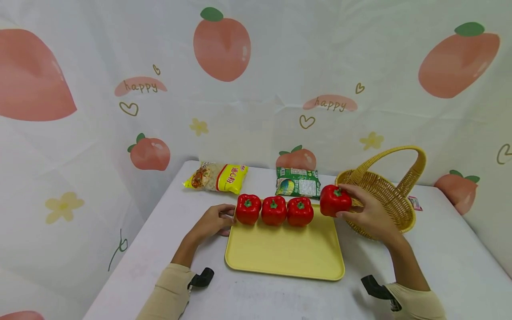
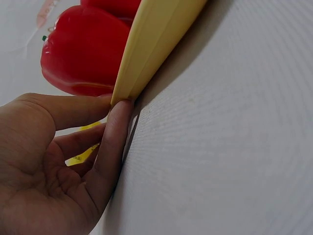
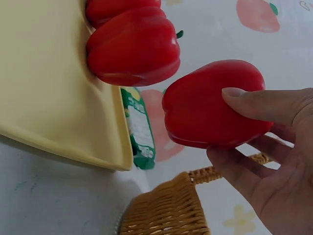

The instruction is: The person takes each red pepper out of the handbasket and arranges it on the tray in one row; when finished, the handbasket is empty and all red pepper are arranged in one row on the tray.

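A red bell pepper (image 3: 210, 105) with a green stem is held in my right hand (image 1: 370, 213), thumb on one side and fingers on the other. It hangs over the back right corner of a yellow tray (image 1: 284, 253). Three more red peppers stand in a row along the tray's back edge: a left one (image 1: 248, 210), a middle one (image 1: 274, 210) and a right one (image 1: 300, 212). At the back left corner, my left hand (image 2: 54, 152) pinches the tray's rim between thumb and finger, right beside the left pepper.
A wicker basket (image 1: 384, 200) with a tall handle stands to the right, behind my right hand. Behind the tray lie a yellow food bag (image 1: 218, 178) and a green packet (image 1: 298, 182). A small pink packet (image 1: 415, 203) shows past the basket. A printed curtain (image 1: 256, 115) hangs behind the white table (image 1: 272, 300).
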{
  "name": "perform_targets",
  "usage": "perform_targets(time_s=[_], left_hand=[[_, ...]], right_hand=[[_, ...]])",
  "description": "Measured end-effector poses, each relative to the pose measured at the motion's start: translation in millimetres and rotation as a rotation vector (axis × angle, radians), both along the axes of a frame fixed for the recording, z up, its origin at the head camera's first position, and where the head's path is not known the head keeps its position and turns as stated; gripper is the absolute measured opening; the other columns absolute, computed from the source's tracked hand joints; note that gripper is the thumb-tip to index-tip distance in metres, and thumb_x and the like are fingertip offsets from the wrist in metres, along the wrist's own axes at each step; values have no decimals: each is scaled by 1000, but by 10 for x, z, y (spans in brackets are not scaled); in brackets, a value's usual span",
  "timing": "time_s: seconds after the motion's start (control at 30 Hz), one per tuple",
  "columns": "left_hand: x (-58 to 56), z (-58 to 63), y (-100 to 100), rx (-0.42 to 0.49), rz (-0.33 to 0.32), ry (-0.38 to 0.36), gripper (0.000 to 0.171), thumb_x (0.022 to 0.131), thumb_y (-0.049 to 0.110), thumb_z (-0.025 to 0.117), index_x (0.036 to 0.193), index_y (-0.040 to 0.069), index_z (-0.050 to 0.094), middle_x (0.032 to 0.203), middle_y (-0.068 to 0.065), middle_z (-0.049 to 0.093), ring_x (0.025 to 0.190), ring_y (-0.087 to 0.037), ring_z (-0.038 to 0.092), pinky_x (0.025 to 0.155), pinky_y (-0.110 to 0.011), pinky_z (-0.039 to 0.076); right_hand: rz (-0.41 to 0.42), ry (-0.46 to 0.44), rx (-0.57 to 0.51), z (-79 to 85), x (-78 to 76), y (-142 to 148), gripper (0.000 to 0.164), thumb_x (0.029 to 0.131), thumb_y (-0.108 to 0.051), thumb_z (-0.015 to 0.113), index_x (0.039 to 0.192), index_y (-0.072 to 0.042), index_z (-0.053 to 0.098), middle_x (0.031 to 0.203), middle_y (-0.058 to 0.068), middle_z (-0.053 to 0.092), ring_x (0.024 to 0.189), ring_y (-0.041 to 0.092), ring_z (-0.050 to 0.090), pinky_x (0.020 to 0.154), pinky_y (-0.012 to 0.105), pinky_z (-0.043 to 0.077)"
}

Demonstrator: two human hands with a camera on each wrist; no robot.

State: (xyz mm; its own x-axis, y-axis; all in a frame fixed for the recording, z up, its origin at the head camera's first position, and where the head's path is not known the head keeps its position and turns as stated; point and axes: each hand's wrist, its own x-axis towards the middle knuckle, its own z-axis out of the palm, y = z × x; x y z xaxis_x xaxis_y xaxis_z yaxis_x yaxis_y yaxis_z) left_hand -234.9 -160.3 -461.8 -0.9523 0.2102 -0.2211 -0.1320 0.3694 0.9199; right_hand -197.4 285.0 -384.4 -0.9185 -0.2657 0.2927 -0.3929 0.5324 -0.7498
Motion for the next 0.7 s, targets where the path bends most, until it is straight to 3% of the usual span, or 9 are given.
perform_targets(time_s=[0.3, 0.7], left_hand=[[-5, -4, -7, -4, -1, 0, 51, 97, 9, 71, 146, 3, 60, 134, -14, 67, 104, -20, 71, 76, -34, 67], [-4, -3, 2, -8, 5, 0, 52, 96, 8, 71, 147, 4, 60, 133, -13, 66, 103, -20, 71, 76, -34, 67]], right_hand=[[-27, -49, 43, -32, 2, -35, 75, 88, -1, 83, 155, -8, 51, 155, 22, 49, 136, 47, 52, 97, 47, 61], [-25, -32, 80, -109, -24, -57, 74, 86, 0, 85, 153, -9, 53, 154, 22, 52, 136, 47, 53, 99, 56, 58]])
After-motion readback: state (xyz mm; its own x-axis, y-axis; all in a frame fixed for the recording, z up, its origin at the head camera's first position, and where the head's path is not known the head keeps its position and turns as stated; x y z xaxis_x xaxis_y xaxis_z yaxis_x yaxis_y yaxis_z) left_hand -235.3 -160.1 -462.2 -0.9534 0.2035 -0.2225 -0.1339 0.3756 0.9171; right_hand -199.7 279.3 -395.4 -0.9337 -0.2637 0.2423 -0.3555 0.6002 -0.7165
